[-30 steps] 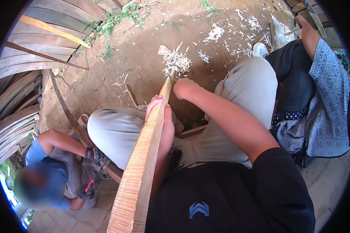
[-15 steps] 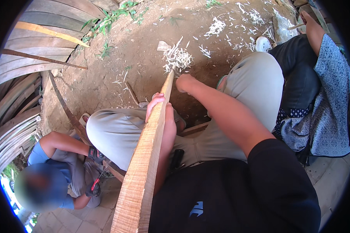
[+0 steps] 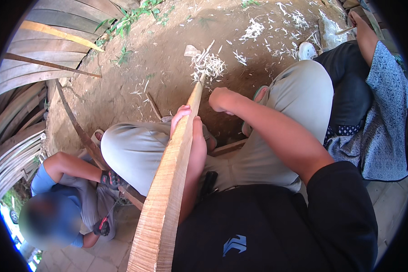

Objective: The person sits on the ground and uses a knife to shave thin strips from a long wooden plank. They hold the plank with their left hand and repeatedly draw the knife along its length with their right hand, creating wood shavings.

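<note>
A long, squared wooden pole (image 3: 163,199) runs from the lower edge up over my lap and narrows to a tapered tip just above the ground. My left hand (image 3: 181,116) is wrapped round it below the tapered end, fingers on the left side and thumb on the right. My right hand (image 3: 221,99) is closed in a fist just right of the taper, apart from the wood. Whatever it may hold is hidden by the fist. A heap of pale wood shavings (image 3: 211,68) lies on the dirt around the tip.
On the left a co-worker in blue holds a red-handled tool (image 3: 103,222) beside a dark wooden strip (image 3: 79,129). To my right sits another person with patterned cloth (image 3: 387,113). Stacked planks (image 3: 45,59) line the left; more shavings (image 3: 254,29) lie ahead.
My right hand has drawn back slightly to the right, away from the taper. My left hand keeps its hold on the pole. The co-worker's tool hand has shifted slightly.
</note>
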The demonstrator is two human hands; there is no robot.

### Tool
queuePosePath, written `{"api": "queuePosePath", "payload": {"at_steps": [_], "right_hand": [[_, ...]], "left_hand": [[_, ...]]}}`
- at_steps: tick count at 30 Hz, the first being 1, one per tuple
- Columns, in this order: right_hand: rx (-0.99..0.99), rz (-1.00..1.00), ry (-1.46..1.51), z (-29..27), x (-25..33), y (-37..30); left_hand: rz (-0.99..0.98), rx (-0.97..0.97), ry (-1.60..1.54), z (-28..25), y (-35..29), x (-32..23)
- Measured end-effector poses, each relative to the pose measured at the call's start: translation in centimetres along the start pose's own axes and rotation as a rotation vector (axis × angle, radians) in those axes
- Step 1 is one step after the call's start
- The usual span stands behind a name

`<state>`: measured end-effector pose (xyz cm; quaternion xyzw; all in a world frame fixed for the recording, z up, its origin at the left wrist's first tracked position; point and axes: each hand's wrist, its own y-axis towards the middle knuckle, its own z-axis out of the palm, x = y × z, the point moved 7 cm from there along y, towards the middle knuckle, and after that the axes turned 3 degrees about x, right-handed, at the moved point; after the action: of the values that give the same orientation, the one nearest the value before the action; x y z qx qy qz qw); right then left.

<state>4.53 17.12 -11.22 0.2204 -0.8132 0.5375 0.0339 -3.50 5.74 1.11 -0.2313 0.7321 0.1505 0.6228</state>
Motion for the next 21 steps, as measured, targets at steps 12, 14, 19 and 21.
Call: {"api": "queuePosePath", "payload": {"at_steps": [12,14,19,21], "right_hand": [[-0.110,0.127,0.222,0.1,-1.3,-0.3],[-0.123,0.099,0.244,0.0,-1.2,-0.6],[-0.114,0.063,0.275,-0.6,-1.0,-1.3],[-0.147,0.099,0.272,0.0,-1.5,0.2]], "left_hand": [[0.050,-0.097,0.007,-0.4,0.1,1.2],[0.054,-0.096,0.019,-0.4,0.1,1.4],[0.056,-0.105,0.007,-0.5,0.0,1.9],[0.047,-0.108,-0.027,-0.2,0.0,2.0]]}}
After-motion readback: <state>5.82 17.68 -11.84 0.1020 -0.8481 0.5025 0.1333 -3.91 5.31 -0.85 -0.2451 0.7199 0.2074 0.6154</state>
